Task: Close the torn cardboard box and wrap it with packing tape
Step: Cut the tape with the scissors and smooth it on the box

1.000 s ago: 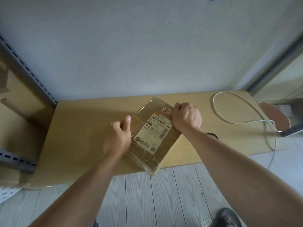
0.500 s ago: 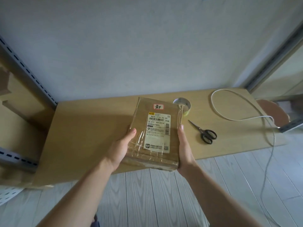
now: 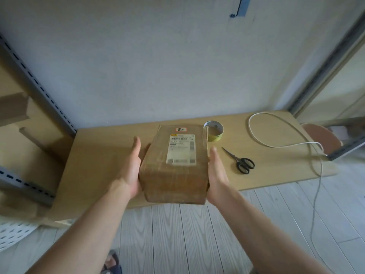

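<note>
The left hand (image 3: 133,167) lies flat against the left side of the cardboard box (image 3: 175,175) and the right hand (image 3: 217,173) flat against its right side. Both have straight fingers and curl round nothing, so the box is clamped between the palms. It sits at the near edge of the tabletop (image 3: 102,155), with its near end over the floor (whether the far end rests on the wood I cannot tell). Even, inward pressure should keep the flaps shut, and the box is best set square before a hand goes to the tape roll (image 3: 214,131) just beyond its far right corner; the scissors (image 3: 240,161) lie to the right. Half a second ago the thumbs lay on the label face; a second ago both fists pressed on the box as it lay diagonally.
</note>
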Motion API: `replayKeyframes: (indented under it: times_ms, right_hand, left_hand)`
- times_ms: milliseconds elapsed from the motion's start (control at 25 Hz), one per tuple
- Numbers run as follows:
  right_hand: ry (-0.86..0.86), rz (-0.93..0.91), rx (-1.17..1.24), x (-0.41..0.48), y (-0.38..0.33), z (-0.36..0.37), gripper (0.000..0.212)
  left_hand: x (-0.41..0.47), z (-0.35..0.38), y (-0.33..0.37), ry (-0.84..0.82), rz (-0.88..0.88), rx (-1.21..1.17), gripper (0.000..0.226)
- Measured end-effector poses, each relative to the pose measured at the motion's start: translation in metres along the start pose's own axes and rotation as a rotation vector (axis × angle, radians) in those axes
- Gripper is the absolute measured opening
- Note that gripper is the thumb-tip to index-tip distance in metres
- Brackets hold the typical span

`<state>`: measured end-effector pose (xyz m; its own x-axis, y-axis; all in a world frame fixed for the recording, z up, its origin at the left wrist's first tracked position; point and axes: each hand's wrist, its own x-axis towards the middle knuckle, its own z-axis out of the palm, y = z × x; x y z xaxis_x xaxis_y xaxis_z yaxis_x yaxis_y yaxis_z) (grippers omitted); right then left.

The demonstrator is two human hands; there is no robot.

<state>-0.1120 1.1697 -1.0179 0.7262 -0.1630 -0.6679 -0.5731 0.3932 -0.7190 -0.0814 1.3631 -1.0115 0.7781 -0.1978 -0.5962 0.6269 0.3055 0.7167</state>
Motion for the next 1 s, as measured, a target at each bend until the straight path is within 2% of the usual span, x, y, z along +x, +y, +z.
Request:
replayKeyframes:
  times_ms: [80,120,200,240,320,400,560,720,840,1000]
  right_hand:
    - [-0.090,-0.229,-0.167,-0.017,-0.017,-0.001,0.090]
    - [-0.135,-0.385,-0.240,-0.028,-0.024,0.000,0.091]
    - [-0.166,-0.606,-0.456,-0.044,-0.033,0.002,0.102]
    - [-0.116,-0.688,-0.598,-0.048,-0.034,0.004,0.100]
    - [0.045,-0.751,-0.805,-0.050,-0.043,0.012,0.077]
    - [0.108,-0.781,-0.891,-0.047,-0.059,0.016,0.059]
    - [0.055,-0.842,-1.013,-0.032,-0.077,0.021,0.039]
    - [0.132,-0.889,-0.955,-0.027,-0.074,0.023,0.029]
    - [0.187,-0.876,-0.876,-0.031,-0.070,0.023,0.032]
    - [0.310,-0.809,-0.774,-0.035,-0.059,0.033,0.038]
  left_hand:
    - [-0.017,0.002,0.014,-0.116,0.142,0.051,0.085]
    - [-0.024,0.003,0.017,-0.154,0.213,0.182,0.090]
    - [-0.033,0.010,0.016,-0.036,0.320,0.492,0.098]
    - [-0.035,0.015,0.017,0.042,0.383,0.595,0.096]
    - [-0.040,0.024,0.027,0.171,0.458,0.804,0.085]
    - [-0.037,0.025,0.041,0.200,0.459,0.953,0.081]
    - [-0.028,0.014,0.059,0.114,0.386,0.811,0.053]
    - [-0.024,0.014,0.062,0.055,0.345,0.716,0.027]
    - [-0.028,0.010,0.060,0.027,0.347,0.673,0.033]
    - [-0.034,0.018,0.040,0.225,0.540,0.640,0.042]
